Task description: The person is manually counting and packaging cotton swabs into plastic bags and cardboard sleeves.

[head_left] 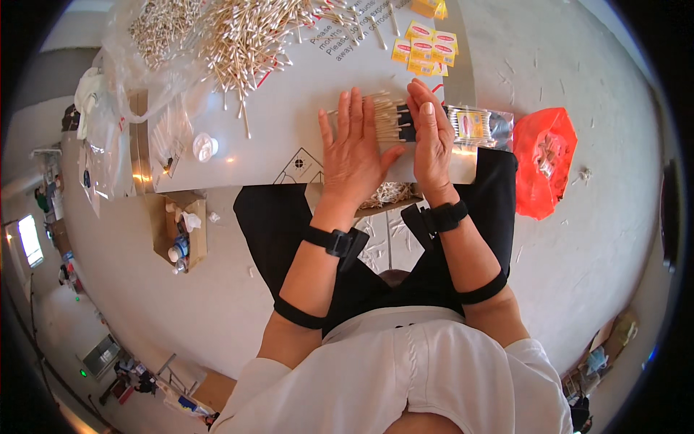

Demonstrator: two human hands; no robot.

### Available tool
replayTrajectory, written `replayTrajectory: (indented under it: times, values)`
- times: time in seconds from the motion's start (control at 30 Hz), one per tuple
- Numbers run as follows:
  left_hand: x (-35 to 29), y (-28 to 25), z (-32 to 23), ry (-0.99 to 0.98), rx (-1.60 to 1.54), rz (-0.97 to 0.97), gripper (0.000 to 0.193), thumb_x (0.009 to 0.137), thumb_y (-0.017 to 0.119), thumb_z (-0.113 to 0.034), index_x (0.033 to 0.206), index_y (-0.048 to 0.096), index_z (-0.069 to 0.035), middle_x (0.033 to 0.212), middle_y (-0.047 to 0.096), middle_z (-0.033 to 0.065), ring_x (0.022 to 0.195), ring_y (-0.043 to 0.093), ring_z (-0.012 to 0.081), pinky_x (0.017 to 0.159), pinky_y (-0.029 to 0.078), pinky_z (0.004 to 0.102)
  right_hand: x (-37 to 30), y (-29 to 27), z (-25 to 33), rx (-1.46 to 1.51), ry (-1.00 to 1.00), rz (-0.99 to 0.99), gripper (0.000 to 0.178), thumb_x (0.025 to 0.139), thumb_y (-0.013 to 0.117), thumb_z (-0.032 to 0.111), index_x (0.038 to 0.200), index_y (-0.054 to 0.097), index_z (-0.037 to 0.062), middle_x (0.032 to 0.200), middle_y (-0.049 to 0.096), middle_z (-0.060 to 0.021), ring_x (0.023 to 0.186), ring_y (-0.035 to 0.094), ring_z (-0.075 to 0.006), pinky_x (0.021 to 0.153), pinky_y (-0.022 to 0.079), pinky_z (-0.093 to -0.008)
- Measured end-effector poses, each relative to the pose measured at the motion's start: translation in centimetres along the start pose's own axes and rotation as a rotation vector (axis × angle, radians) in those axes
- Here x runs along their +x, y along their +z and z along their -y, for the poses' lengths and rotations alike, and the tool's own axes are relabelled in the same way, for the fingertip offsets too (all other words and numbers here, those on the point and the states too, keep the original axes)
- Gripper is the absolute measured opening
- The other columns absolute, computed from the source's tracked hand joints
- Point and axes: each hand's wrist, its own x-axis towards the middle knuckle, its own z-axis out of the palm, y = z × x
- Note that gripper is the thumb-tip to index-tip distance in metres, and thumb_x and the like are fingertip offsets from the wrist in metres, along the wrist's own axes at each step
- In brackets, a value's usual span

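Note:
My left hand lies palm down with its fingers stretched out, over the left part of a row of cotton swabs on the grey printed sheet of the table. My right hand stands on edge at the row's right end, fingers straight and close together. Between the hands shows a small dark patch, partly covered; I cannot tell what it is. Just right of my right hand lies a clear plastic pack of swabs with a yellow card inside. Neither hand visibly grips anything.
A big heap of loose swabs and a clear bag of swabs lie at the far left. Yellow cards sit far right. A white round tub is left; a red bag and an open carton stand beyond the table.

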Motion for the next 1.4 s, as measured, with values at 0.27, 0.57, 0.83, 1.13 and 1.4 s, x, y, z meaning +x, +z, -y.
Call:
replayTrajectory:
  times: [0.27, 0.57, 0.83, 1.13, 1.4]
  values:
    - [1.7, 1.6, 3.0, -0.179, -0.819, -0.524, 0.057, 0.103, 0.044, -0.031, 0.146, 0.030, 0.003, 0.155, 0.023, 0.0240, 0.145, 0.021, 0.0353, 0.117, 0.020, 0.0442, 1.6, 0.5, -0.5, 0.118, -0.010, -0.038, 0.051, 0.106, 0.039, 0.033, 0.138, 0.045, -0.0057, 0.140, 0.048, -0.0163, 0.133, 0.044, -0.0227, 0.115, 0.033, -0.0362]
    - [4.6, 2.5, 1.3, -0.170, -1.252, -0.468, 0.055, 0.105, 0.040, -0.034, 0.143, 0.035, 0.004, 0.149, 0.036, 0.0202, 0.140, 0.033, 0.0285, 0.115, 0.026, 0.0405, 2.1, 1.3, -1.7, -0.098, -0.109, 0.045, 0.052, 0.106, 0.038, 0.035, 0.137, 0.046, -0.0057, 0.140, 0.048, -0.0159, 0.132, 0.044, -0.0222, 0.114, 0.034, -0.0357]
    - [2.6, 1.5, 1.1, -0.029, -0.176, -0.344, 0.057, 0.097, 0.054, -0.033, 0.140, 0.042, 0.001, 0.151, 0.032, 0.0222, 0.141, 0.029, 0.0387, 0.114, 0.022, 0.0539, 1.8, 1.0, -0.9, 0.175, 0.017, -0.021, 0.053, 0.105, 0.039, 0.034, 0.135, 0.045, -0.0103, 0.137, 0.049, -0.0201, 0.131, 0.046, -0.0253, 0.114, 0.034, -0.0368]
    - [1.6, 0.6, -0.3, -0.056, -0.106, -0.228, 0.073, 0.089, 0.062, -0.039, 0.142, 0.037, 0.005, 0.154, 0.029, 0.0219, 0.145, 0.022, 0.0383, 0.112, 0.019, 0.0613, 2.0, 0.8, -0.5, 0.271, 0.098, -0.057, 0.050, 0.105, 0.040, 0.031, 0.131, 0.046, -0.0115, 0.135, 0.050, -0.0205, 0.131, 0.047, -0.0254, 0.115, 0.034, -0.0376]
    - [1.2, 0.9, -1.3, -0.015, -0.037, -0.048, 0.080, 0.086, 0.065, -0.044, 0.147, 0.033, -0.004, 0.156, 0.026, 0.0178, 0.146, 0.020, 0.0356, 0.113, 0.013, 0.0639, 1.4, 0.0, -0.3, 0.257, 0.077, -0.133, 0.048, 0.106, 0.039, 0.031, 0.129, 0.049, -0.0089, 0.135, 0.052, -0.0193, 0.130, 0.048, -0.0260, 0.114, 0.035, -0.0377]
